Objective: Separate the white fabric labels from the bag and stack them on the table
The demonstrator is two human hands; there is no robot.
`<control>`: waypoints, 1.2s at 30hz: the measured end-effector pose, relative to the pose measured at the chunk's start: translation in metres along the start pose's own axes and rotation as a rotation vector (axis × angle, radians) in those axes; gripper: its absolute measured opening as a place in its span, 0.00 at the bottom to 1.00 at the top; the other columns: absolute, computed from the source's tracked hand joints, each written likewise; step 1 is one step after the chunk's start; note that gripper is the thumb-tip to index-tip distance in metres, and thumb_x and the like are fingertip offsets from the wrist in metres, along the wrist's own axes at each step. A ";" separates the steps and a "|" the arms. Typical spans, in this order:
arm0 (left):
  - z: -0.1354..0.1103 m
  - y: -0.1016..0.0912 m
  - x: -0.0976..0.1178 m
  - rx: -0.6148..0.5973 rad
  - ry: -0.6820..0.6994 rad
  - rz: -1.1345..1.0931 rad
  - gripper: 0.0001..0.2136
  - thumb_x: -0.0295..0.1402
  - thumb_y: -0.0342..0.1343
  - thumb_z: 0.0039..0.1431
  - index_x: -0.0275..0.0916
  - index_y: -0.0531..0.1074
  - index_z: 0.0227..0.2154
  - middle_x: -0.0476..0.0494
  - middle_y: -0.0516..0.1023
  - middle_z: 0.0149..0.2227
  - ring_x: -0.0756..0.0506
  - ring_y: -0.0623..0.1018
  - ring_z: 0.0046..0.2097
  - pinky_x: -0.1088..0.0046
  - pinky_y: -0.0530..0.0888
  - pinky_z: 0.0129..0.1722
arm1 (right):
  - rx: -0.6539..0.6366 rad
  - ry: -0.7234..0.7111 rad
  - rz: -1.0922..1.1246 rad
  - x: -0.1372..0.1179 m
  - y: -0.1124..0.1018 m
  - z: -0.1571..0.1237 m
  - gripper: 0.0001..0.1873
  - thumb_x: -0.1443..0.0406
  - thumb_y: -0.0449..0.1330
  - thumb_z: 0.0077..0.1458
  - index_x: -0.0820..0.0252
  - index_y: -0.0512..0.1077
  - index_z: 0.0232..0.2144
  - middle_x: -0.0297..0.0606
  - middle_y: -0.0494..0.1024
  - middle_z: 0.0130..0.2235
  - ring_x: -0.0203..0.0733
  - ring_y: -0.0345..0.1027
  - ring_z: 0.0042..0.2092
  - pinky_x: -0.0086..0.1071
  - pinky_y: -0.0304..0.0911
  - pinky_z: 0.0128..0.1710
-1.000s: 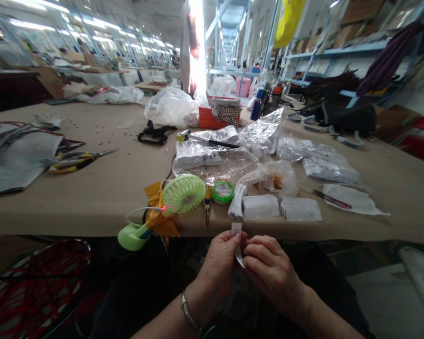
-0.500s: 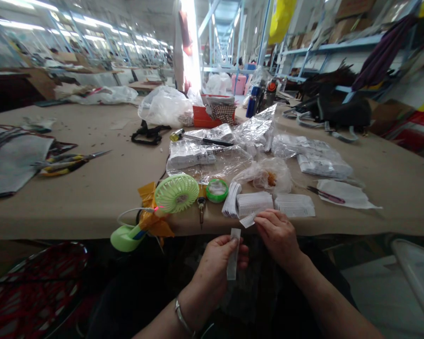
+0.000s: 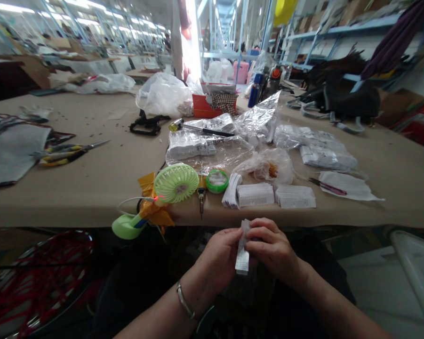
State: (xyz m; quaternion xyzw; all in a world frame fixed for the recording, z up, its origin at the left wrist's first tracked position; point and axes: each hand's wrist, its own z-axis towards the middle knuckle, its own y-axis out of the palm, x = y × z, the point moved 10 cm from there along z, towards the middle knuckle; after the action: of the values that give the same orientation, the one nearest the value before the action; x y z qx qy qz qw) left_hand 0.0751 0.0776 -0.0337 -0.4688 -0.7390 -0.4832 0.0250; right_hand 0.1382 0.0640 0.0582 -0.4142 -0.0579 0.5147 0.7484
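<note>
Below the table's front edge, my left hand [image 3: 220, 256] and my right hand [image 3: 273, 247] meet, both pinching a narrow white paper label strip [image 3: 242, 254] held upright between them. A metal bracelet sits on my left wrist. Just beyond my hands, stacks of white labels [image 3: 256, 194] lie near the edge of the tan table [image 3: 92, 188], with a second stack [image 3: 295, 196] to their right.
A green mini fan [image 3: 174, 182] with yellow tape stands left of the labels, beside a green tape roll [image 3: 217, 180]. Clear bags of labels [image 3: 204, 150], scissors [image 3: 68, 153], a red box [image 3: 208, 107] and black bags [image 3: 346, 106] lie farther back. A red wire basket [image 3: 35, 282] sits lower left.
My right hand came back from the label stacks on the table with a label and joined my left hand; both now hold the strips together.
</note>
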 end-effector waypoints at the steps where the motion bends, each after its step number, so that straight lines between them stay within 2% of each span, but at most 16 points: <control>1: 0.000 0.002 -0.001 -0.009 -0.004 -0.013 0.06 0.29 0.58 0.47 0.30 0.72 0.26 0.45 0.73 0.22 0.51 0.72 0.21 0.76 0.68 0.22 | 0.001 -0.006 -0.005 -0.001 0.001 0.000 0.07 0.69 0.55 0.55 0.56 0.73 0.31 0.37 0.75 0.35 0.42 0.63 0.46 0.41 0.63 0.47; 6: 0.004 0.002 -0.003 -0.016 0.020 0.029 0.06 0.27 0.61 0.44 0.29 0.72 0.26 0.45 0.73 0.21 0.53 0.71 0.21 0.79 0.66 0.21 | 0.011 -0.027 -0.033 -0.009 0.001 0.002 0.06 0.69 0.56 0.55 0.58 0.73 0.31 0.37 0.75 0.34 0.41 0.64 0.45 0.39 0.63 0.45; 9: 0.007 -0.004 -0.004 0.025 0.030 0.050 0.06 0.27 0.60 0.46 0.30 0.71 0.27 0.45 0.74 0.22 0.52 0.72 0.21 0.78 0.69 0.22 | -0.008 -0.009 -0.059 -0.003 -0.003 -0.002 0.08 0.69 0.56 0.55 0.59 0.71 0.38 0.38 0.75 0.37 0.43 0.63 0.46 0.41 0.63 0.47; 12: 0.006 -0.015 -0.006 0.120 -0.010 0.133 0.06 0.28 0.58 0.50 0.31 0.70 0.30 0.42 0.76 0.24 0.49 0.76 0.24 0.74 0.73 0.25 | 0.051 0.133 -0.213 0.030 -0.027 -0.013 0.15 0.67 0.55 0.56 0.61 0.67 0.46 0.43 0.72 0.43 0.46 0.61 0.50 0.44 0.61 0.50; 15: 0.002 -0.023 -0.005 0.203 -0.027 0.204 0.05 0.28 0.56 0.52 0.31 0.69 0.31 0.39 0.78 0.27 0.48 0.77 0.25 0.73 0.74 0.26 | 0.118 0.331 -0.520 0.069 -0.058 -0.033 0.21 0.64 0.55 0.56 0.65 0.63 0.52 0.49 0.69 0.47 0.52 0.58 0.52 0.49 0.59 0.50; 17: 0.002 -0.024 -0.006 0.215 -0.033 0.217 0.05 0.28 0.56 0.52 0.31 0.69 0.30 0.39 0.78 0.26 0.48 0.77 0.24 0.73 0.74 0.25 | 0.067 0.386 -0.665 0.086 -0.065 -0.044 0.22 0.63 0.55 0.56 0.65 0.63 0.52 0.50 0.69 0.48 0.54 0.58 0.52 0.50 0.58 0.50; 19: 0.003 -0.025 -0.008 0.220 -0.037 0.216 0.04 0.28 0.56 0.52 0.31 0.69 0.30 0.39 0.78 0.25 0.48 0.77 0.23 0.74 0.74 0.24 | 0.013 0.376 -0.712 0.092 -0.064 -0.052 0.19 0.66 0.54 0.56 0.63 0.66 0.50 0.47 0.70 0.48 0.52 0.59 0.51 0.48 0.57 0.50; 22: 0.005 -0.023 -0.011 0.207 -0.035 0.216 0.04 0.28 0.56 0.52 0.31 0.69 0.29 0.39 0.78 0.25 0.48 0.77 0.23 0.74 0.75 0.24 | 0.039 0.328 -0.698 0.091 -0.065 -0.057 0.16 0.68 0.54 0.56 0.61 0.69 0.47 0.43 0.73 0.46 0.48 0.61 0.49 0.44 0.58 0.50; 27: 0.005 -0.023 -0.008 0.211 -0.023 0.233 0.04 0.27 0.55 0.53 0.31 0.69 0.30 0.39 0.78 0.25 0.48 0.77 0.23 0.74 0.74 0.24 | 0.161 0.323 -0.580 0.093 -0.082 -0.055 0.10 0.69 0.54 0.56 0.58 0.73 0.39 0.40 0.76 0.38 0.44 0.66 0.43 0.41 0.62 0.45; 29: 0.004 -0.023 -0.007 0.216 -0.020 0.240 0.04 0.27 0.55 0.53 0.31 0.68 0.30 0.39 0.78 0.26 0.48 0.76 0.23 0.74 0.74 0.24 | 0.246 0.338 -0.509 0.091 -0.093 -0.052 0.09 0.69 0.54 0.56 0.57 0.73 0.37 0.40 0.76 0.37 0.43 0.67 0.43 0.42 0.63 0.45; 32: 0.004 -0.019 -0.009 0.190 -0.029 0.238 0.05 0.28 0.55 0.53 0.30 0.69 0.31 0.39 0.77 0.26 0.48 0.76 0.24 0.73 0.74 0.24 | 0.409 0.313 -0.363 0.070 -0.103 -0.042 0.08 0.70 0.56 0.54 0.56 0.73 0.35 0.39 0.74 0.38 0.45 0.66 0.45 0.45 0.62 0.47; 34: 0.005 -0.013 -0.012 0.145 -0.042 0.218 0.06 0.29 0.54 0.53 0.30 0.69 0.31 0.39 0.77 0.26 0.48 0.76 0.24 0.73 0.73 0.25 | 0.421 0.264 -0.224 0.051 -0.093 -0.032 0.10 0.72 0.57 0.53 0.55 0.73 0.35 0.39 0.73 0.38 0.46 0.65 0.47 0.45 0.63 0.47; 36: 0.006 -0.007 -0.014 0.095 -0.044 0.190 0.07 0.30 0.55 0.52 0.30 0.71 0.31 0.40 0.76 0.25 0.49 0.75 0.23 0.74 0.72 0.24 | 0.314 0.184 -0.096 0.029 -0.067 -0.018 0.11 0.72 0.58 0.52 0.53 0.73 0.35 0.38 0.73 0.38 0.46 0.64 0.48 0.44 0.64 0.45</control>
State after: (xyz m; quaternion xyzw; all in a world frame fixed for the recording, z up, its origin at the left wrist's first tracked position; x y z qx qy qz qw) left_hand 0.0800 0.0717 -0.0488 -0.5453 -0.7137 -0.4328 0.0767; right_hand 0.2098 0.0688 0.0822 -0.3344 0.0723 0.4410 0.8298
